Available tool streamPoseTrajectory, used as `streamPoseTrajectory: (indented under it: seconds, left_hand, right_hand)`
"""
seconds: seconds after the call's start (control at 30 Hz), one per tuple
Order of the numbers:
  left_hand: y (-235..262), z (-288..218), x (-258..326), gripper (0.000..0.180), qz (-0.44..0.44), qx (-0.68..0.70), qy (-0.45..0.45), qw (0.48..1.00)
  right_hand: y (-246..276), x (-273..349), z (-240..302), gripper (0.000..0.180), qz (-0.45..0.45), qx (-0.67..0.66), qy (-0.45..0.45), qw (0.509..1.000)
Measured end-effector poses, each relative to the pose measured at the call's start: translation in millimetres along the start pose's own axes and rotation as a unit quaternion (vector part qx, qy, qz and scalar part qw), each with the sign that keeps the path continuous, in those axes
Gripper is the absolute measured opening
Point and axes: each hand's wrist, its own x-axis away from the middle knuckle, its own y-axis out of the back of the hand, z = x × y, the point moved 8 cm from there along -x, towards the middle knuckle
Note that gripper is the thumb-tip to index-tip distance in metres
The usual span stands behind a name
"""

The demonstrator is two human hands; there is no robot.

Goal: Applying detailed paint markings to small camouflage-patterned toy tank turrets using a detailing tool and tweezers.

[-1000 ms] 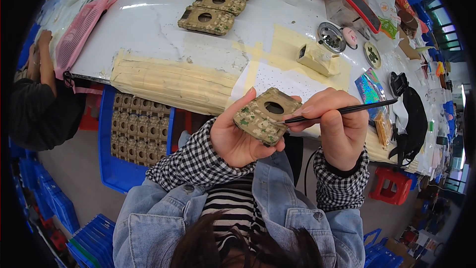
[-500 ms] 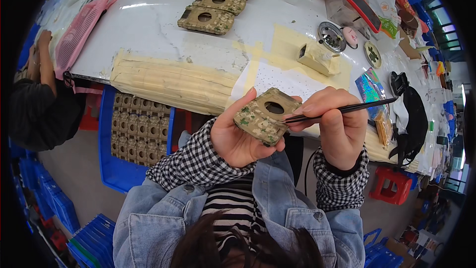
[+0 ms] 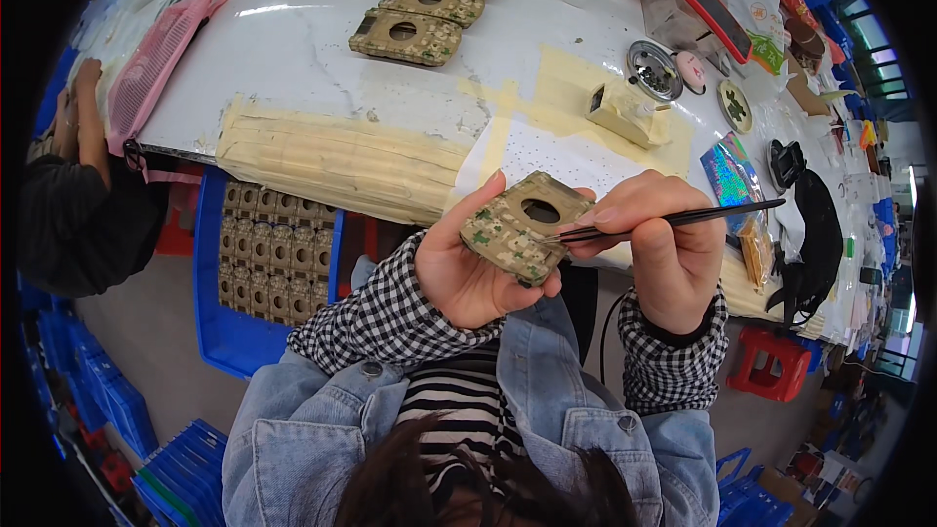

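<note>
My left hand [image 3: 468, 273] cradles a camouflage-patterned model tank hull [image 3: 522, 229], its round hole facing up and tilted toward me. Pinched in my right hand [image 3: 673, 244] is a pair of black tweezers [image 3: 693, 216]; the tips touch the hull's surface just below the hole. Whether a tiny piece sits between the tips is too small to tell. Under and beyond my hands lies a white sheet with small dark dots [image 3: 561, 158], taped to the table. Several more camouflage hulls [image 3: 406, 36] stand in a row at the far side.
A blue crate [image 3: 220, 332] full of similar hulls is low on my left. A cream block [image 3: 625, 117], a metal dish of small dark bits [image 3: 654, 73] and a small dish with green pieces [image 3: 734, 105] stand right. Another person's arm [image 3: 93, 127] rests at far left.
Almost nothing differs. The rear end of the tweezers has dipped slightly, while the hull and my left hand keep their place.
</note>
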Motion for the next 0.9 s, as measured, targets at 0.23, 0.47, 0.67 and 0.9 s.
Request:
streamPoseTrajectory:
  seconds: [0.23,0.47,0.67,0.9]
  left_hand:
    - [-8.2,0.8,-1.5,0.063,0.088,0.033,0.008,0.996]
    - [-7.7,0.9,-2.1,0.063,0.087,0.036,0.009,0.995]
    - [-7.8,0.4,-1.8,0.063,0.086,0.034,0.009,0.996]
    - [-5.5,-0.7,-1.2,0.063,0.084,0.044,0.01,0.995]
  right_hand:
    - [0.6,0.5,-1.4,0.023,-0.011,-0.012,-0.007,1.0]
    - [0.4,0.4,-0.9,0.021,0.001,-0.014,0.003,1.0]
    - [0.7,0.6,-1.5,0.019,0.002,-0.02,0.003,1.0]
    - [0.8,-0.1,-1.3,0.019,-0.002,-0.013,0.004,1.0]
